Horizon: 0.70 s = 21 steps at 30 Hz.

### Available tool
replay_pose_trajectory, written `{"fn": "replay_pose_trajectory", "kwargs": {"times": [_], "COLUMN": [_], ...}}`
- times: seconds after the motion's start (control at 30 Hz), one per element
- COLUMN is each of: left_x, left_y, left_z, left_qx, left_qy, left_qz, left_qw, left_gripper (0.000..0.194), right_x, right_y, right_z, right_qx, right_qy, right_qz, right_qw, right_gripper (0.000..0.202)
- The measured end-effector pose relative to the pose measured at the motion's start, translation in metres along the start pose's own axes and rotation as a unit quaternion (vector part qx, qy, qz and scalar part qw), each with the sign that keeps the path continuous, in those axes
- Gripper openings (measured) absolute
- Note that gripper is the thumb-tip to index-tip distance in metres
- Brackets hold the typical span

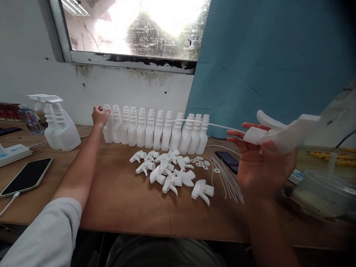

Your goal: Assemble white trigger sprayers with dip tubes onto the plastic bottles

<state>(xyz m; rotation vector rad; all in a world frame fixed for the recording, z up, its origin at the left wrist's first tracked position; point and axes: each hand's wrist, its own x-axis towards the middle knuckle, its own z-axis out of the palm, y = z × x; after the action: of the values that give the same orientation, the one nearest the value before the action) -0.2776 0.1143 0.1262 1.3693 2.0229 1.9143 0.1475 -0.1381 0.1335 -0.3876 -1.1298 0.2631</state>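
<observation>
My right hand (263, 165) grips a white trigger sprayer head (280, 134), raised over the right side of the table. From its collar a thin clear dip tube (218, 126) sticks out to the left. At the left end of a row of open-necked white bottles (151, 130), the fingers of my left hand (100, 116) close round the neck of the end bottle (108, 132). A pile of white trigger sprayer heads (166, 169) lies in front of the row, with one head (202, 190) a little apart. Beside them are small white ring washers (200, 162) and loose dip tubes (226, 178).
White bottles with sprayers fitted (61, 126) stand at left, near a water bottle (31, 120), a power strip (9, 154) and a charging phone (27, 175). Another phone (228, 161) lies behind the tubes. A clear plastic cup (326, 194) stands at right.
</observation>
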Motion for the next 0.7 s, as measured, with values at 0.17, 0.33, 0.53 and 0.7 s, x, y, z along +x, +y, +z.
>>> {"fn": "replay_pose_trajectory", "kwargs": {"times": [0.17, 0.33, 0.53, 0.7], "left_x": [-0.012, -0.010, -0.016, -0.058], "left_y": [-0.017, -0.006, 0.057, 0.114], "left_z": [0.007, -0.024, -0.089, -0.104], "left_qx": [0.055, 0.126, 0.134, 0.167], "left_qy": [-0.053, -0.086, -0.233, -0.330], "left_qz": [-0.009, 0.017, 0.208, 0.371], "left_qw": [0.997, 0.988, 0.941, 0.852], "left_gripper": [0.048, 0.047, 0.053, 0.055], "right_x": [0.003, 0.004, 0.006, 0.004], "right_y": [0.006, 0.012, 0.014, 0.014], "right_z": [-0.005, -0.008, -0.009, -0.008], "right_qx": [0.016, 0.051, 0.136, 0.142], "right_qy": [0.001, 0.016, 0.008, -0.007], "right_qz": [0.037, 0.064, 0.106, 0.104], "right_qw": [0.999, 0.997, 0.985, 0.984], "right_gripper": [0.018, 0.021, 0.026, 0.025]}}
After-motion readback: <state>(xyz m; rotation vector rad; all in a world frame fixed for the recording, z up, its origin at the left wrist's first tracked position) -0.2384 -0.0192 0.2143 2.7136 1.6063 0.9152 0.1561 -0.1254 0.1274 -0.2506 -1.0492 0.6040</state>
